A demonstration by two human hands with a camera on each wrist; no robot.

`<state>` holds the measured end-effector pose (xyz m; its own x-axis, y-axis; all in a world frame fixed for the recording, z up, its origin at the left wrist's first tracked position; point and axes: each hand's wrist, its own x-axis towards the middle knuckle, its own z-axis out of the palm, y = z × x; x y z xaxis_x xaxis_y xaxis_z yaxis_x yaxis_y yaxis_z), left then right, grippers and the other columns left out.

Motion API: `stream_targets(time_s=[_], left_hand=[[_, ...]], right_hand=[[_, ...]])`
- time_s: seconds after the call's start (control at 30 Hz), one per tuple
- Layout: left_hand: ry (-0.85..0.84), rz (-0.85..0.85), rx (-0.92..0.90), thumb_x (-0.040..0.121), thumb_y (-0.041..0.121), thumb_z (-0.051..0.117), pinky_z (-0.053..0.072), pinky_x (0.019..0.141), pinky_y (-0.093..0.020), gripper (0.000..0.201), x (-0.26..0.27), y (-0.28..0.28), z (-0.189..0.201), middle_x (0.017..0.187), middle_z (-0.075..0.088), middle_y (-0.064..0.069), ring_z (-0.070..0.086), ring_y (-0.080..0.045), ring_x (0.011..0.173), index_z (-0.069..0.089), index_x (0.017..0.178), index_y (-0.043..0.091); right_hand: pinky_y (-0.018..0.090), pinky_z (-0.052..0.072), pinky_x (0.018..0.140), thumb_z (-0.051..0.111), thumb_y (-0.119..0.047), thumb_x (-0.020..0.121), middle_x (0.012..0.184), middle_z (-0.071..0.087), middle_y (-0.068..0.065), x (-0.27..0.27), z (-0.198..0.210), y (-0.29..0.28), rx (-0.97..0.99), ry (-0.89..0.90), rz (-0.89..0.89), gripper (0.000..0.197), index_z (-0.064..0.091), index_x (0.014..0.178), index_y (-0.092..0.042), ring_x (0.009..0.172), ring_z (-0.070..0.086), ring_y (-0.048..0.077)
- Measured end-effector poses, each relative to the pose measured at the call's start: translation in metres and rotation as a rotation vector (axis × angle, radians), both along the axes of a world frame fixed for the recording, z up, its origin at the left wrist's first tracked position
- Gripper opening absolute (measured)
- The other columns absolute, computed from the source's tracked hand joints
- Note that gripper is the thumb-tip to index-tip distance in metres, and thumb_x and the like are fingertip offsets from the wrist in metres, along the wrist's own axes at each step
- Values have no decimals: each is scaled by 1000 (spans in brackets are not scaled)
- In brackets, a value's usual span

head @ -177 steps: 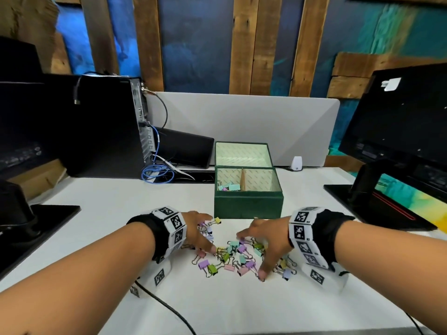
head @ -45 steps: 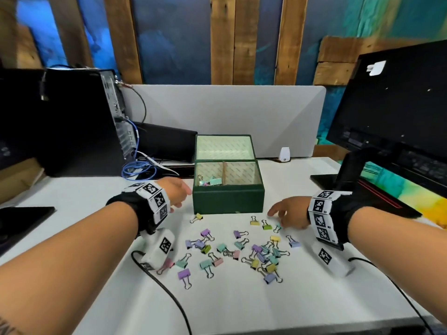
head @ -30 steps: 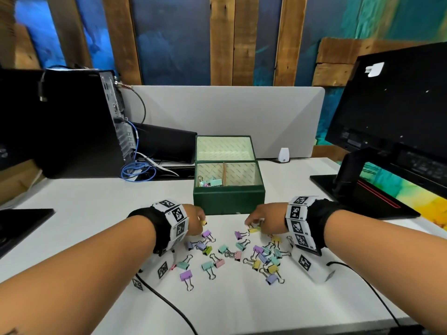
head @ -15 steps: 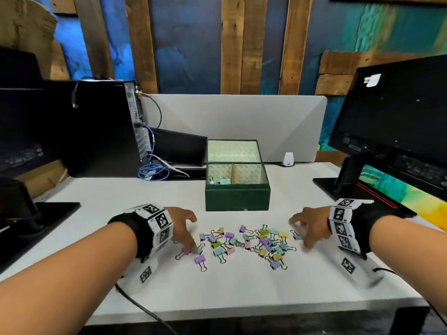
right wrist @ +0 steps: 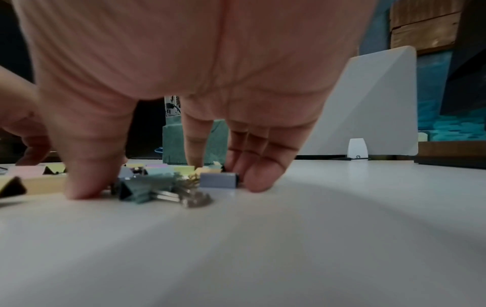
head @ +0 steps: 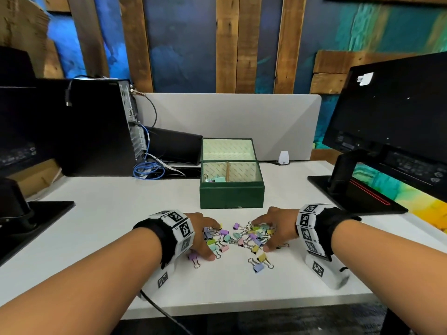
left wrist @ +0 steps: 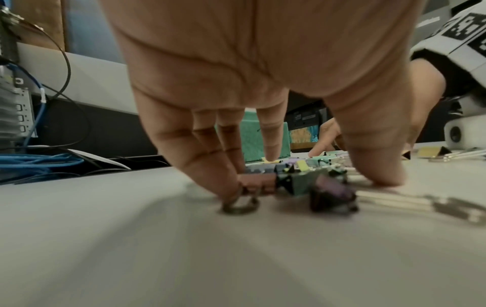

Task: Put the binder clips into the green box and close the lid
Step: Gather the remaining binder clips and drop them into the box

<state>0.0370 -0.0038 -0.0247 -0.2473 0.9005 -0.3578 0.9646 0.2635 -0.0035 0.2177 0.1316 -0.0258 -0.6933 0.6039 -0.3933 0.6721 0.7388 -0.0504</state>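
The green box [head: 231, 197] stands open at the middle of the white table, its lid [head: 228, 149] upright behind it. A few binder clips [head: 215, 179] lie in its left compartment. In front of the box lies a pile of pastel binder clips [head: 242, 238]. My left hand [head: 212, 240] and right hand [head: 262, 235] bracket the pile from either side, fingertips down on the table. In the left wrist view the left hand [left wrist: 302, 182] cages a purple clip [left wrist: 328, 193]. In the right wrist view the right hand [right wrist: 170, 187] cages a teal clip [right wrist: 142, 190]. Neither hand lifts a clip.
Two stray clips [head: 260, 262] lie nearer me. A monitor [head: 391, 122] and its base [head: 355, 197] fill the right. A PC tower [head: 96, 126] with blue cables [head: 147, 169] stands at left, another base [head: 36, 213] beside it. A grey divider [head: 229, 117] closes the back.
Both hands have moved inward from the outer sides of the spread clips. The clips are now bunched into a tighter pile between them.
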Motion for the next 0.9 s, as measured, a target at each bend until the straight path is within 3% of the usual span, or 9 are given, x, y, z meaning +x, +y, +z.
stream_targets(time_s=[0.13,0.23,0.33,0.43,0.57,0.67,0.77,0.9], left_hand=[[-42,18,35,73,44,74,43,92,-28,62,-4,7,-3,129,56,1,56,-22,111,48,128,35],[-65,17,66,73,40,75,44,86,-26,52,-6,11,-4,123,61,1,53,-16,94,55,120,32],[-90,18,68,72,37,76,46,84,-27,49,-7,15,-7,118,63,1,52,-15,89,56,116,31],[-109,37,69,71,37,77,48,84,-28,47,-8,19,-9,105,62,5,54,-16,86,55,112,31],[-137,46,75,70,35,78,47,82,-29,40,-10,24,-12,98,59,8,53,-16,83,48,97,32],[-145,37,101,71,33,77,45,78,-26,36,-10,25,-14,95,57,9,53,-16,83,48,91,30],[-161,28,116,72,29,76,45,79,-26,29,-10,27,-15,93,57,9,52,-16,82,52,88,30],[-171,-3,117,74,26,74,45,79,-26,26,-11,29,-15,90,57,8,51,-16,80,51,86,30]], right_hand=[[35,44,102,70,-41,78,126,50,1,-3,0,1,0,86,41,56,49,130,-39,112,55,22],[34,46,98,70,-36,78,116,52,-2,-4,-1,0,28,125,75,43,57,119,-36,98,53,16],[36,45,99,70,-41,75,127,46,-5,-4,-2,1,43,142,69,52,49,122,-39,111,52,17],[38,35,110,67,-50,77,143,36,-6,-4,-1,0,-4,122,160,66,35,135,-48,130,40,18],[36,29,114,62,-48,82,146,37,-8,-6,1,-3,-48,84,228,61,37,138,-46,134,36,15],[36,35,110,64,-42,82,138,44,-6,-8,1,-2,-30,98,233,55,45,133,-42,127,43,17],[29,40,100,65,-33,84,128,49,-5,-10,-1,-1,-7,135,227,47,50,128,-39,118,49,17],[23,39,86,64,-28,85,114,51,-8,-11,-1,0,3,166,201,38,56,121,-35,99,48,10]])
